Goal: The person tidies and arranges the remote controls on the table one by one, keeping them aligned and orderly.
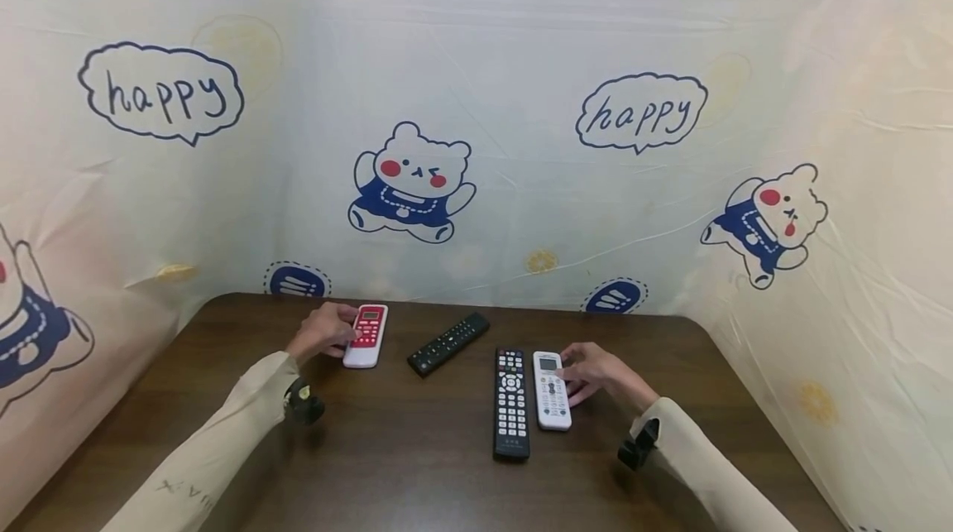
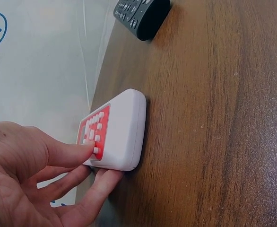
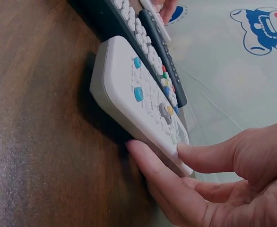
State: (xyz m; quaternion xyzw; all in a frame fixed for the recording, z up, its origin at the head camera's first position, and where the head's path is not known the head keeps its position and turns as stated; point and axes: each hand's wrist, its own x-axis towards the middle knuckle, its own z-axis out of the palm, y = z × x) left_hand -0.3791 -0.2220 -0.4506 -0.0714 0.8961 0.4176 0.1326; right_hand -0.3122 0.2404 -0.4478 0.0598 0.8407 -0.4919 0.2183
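Observation:
At the table's far left, my left hand [image 1: 325,330] pinches a red-and-white remote control [image 1: 366,337]. In the left wrist view the thumb lies on its red key panel and the fingers are at its side and underside. My right hand [image 1: 595,373] grips a white remote control [image 1: 552,390] by its right edge; the right wrist view shows the thumb on its face and fingers along the lower side. A long black remote control [image 1: 511,404] with white keys lies just left of the white one. Between the hands, a smaller black remote control [image 1: 449,343] lies slanted.
All of this is on a dark brown wooden table [image 1: 402,466]. A pale curtain [image 1: 521,44] printed with bears and "happy" bubbles hangs behind it and along both sides. Each sleeve cuff carries a black wrist device.

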